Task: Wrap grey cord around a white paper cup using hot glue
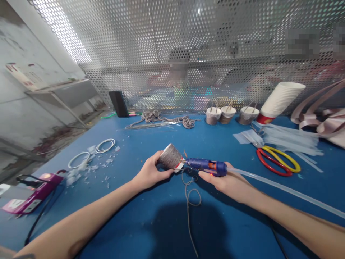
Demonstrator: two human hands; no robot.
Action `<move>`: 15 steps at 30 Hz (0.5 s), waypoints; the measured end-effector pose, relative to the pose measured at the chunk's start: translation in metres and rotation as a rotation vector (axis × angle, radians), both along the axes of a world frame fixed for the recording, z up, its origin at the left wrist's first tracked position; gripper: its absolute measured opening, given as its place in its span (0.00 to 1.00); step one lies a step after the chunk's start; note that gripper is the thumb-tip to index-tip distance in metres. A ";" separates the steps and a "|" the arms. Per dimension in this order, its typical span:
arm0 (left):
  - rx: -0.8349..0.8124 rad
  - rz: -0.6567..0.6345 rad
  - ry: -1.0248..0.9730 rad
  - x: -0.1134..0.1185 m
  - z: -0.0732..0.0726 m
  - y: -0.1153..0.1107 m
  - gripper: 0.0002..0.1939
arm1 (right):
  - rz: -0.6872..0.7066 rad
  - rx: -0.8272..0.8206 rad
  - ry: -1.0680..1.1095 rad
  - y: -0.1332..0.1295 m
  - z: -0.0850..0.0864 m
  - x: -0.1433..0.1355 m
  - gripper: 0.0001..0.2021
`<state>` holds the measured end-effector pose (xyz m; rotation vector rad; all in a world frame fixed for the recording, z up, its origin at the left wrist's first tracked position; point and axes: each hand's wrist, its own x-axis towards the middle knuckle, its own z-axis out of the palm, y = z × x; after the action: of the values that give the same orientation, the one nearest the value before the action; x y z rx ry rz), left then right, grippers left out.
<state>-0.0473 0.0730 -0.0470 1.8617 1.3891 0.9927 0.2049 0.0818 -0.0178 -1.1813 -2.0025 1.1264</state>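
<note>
My left hand [152, 172] grips a paper cup [170, 157] lying tilted on its side, mostly wrapped in grey cord. A white and red band of the cup shows bare at its right end. My right hand [229, 183] is closed round a blue glue gun [206, 165], whose nozzle points left and meets or nearly meets that bare band. A long clear glue stick [269, 185] runs out of the gun's back to the right. Loose grey cord [188, 212] trails from near the cup toward the table's front edge.
Along the back of the blue table [129, 223] stand a phone [118, 103], grey cord bundles [153, 117], several small cups [214, 116] and a leaning cup stack [281, 99]. Scissors [279, 160], glue sticks [291, 136] and ribbon [329, 120] lie right; white rings [105, 145] and a purple power strip [36, 194] left.
</note>
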 end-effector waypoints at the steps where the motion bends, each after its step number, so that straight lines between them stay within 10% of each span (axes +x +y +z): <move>1: 0.001 0.000 -0.001 0.000 0.000 0.000 0.18 | 0.001 -0.007 0.002 -0.001 0.000 0.000 0.12; 15: 0.023 0.012 0.030 -0.002 0.001 -0.001 0.17 | 0.009 -0.228 0.000 0.011 0.002 0.004 0.20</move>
<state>-0.0498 0.0723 -0.0462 1.8937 1.4136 0.9944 0.2090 0.0930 -0.0161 -1.2834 -1.9192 1.3886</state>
